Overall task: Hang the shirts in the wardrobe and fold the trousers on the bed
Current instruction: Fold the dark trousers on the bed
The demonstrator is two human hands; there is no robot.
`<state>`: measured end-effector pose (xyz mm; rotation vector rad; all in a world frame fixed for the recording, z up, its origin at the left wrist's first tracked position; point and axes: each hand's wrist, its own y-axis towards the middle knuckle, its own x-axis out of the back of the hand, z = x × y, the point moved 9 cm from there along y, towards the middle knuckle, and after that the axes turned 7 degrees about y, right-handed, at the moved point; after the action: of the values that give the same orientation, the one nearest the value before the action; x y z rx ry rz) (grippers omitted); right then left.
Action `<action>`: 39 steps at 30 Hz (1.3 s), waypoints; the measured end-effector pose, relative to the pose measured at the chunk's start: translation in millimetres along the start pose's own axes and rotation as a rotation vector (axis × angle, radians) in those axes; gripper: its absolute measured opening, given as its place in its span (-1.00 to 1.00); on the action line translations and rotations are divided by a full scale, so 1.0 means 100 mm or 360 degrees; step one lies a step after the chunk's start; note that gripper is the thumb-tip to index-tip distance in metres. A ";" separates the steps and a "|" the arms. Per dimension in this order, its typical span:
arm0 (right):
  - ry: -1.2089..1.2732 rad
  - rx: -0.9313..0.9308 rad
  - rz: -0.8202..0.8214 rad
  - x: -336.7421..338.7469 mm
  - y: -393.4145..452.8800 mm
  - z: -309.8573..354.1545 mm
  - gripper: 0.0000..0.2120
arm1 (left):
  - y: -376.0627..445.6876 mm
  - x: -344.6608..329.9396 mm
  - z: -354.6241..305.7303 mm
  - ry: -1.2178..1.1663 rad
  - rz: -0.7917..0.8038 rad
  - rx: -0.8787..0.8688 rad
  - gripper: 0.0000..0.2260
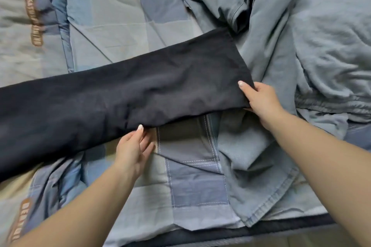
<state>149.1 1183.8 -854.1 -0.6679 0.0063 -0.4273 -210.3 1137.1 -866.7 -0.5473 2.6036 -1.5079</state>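
Observation:
Dark navy trousers [124, 94] stretch across the bed from the left edge to the centre right, their legs laid together and the hem end raised slightly. My right hand [259, 100] pinches the near corner of the hem, thumb on top. My left hand [134, 146] holds the trousers' near edge about midway along, thumb on top and fingers underneath. A crumpled grey-blue shirt [301, 46] lies on the right side of the bed, partly under the hem.
The bed cover [196, 182] is a blue, grey and beige patchwork quilt with brown lettering strips at the left. The bed's near edge [220, 236] runs along the bottom, with floor beyond it at the lower right.

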 end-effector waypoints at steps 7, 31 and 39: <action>-0.0084 -0.0051 -0.0248 0.85 -0.31 -0.19 -0.79 | -0.29 0.25 0.28 -0.0403 -0.0038 0.0044 -0.77; 0.0833 -0.0939 0.0595 -3.90 -2.68 -0.80 -0.76 | -0.04 2.51 -0.81 -0.0509 -0.0134 -0.0078 -0.97; 0.0763 -0.1168 0.0141 -4.60 -2.79 -0.92 -0.65 | 0.26 3.62 -1.05 -0.0382 -0.0322 0.0219 -0.75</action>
<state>-390.7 1111.0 -818.4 -1.2644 0.6713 -0.4919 -580.8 1109.7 -796.8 -0.9365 2.3027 -1.5520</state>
